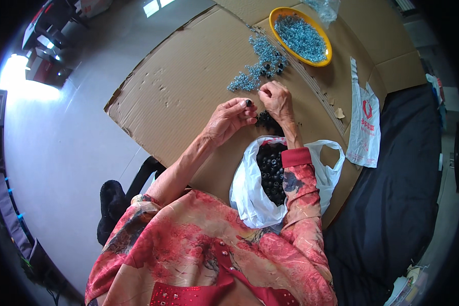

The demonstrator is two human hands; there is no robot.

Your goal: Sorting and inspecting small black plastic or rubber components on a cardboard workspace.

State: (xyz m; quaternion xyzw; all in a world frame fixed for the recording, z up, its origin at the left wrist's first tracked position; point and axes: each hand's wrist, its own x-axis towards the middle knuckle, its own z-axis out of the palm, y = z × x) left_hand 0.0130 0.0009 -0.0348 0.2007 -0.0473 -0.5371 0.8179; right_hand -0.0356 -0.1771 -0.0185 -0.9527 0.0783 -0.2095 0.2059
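While the left hand (234,116) grips a black piece (248,103) above the cardboard (173,76), seemingly to hold it steady, the right hand (277,100) has its grip pinched closed, contents unclear, near bluish bits (246,80) probably heaped for easy reach.

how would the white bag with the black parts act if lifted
The bag likely sags and folds: its thin sides are crumpled. It may feel weighty, given the many black parts heaped inside. Some could spill, since its mouth gapes open.
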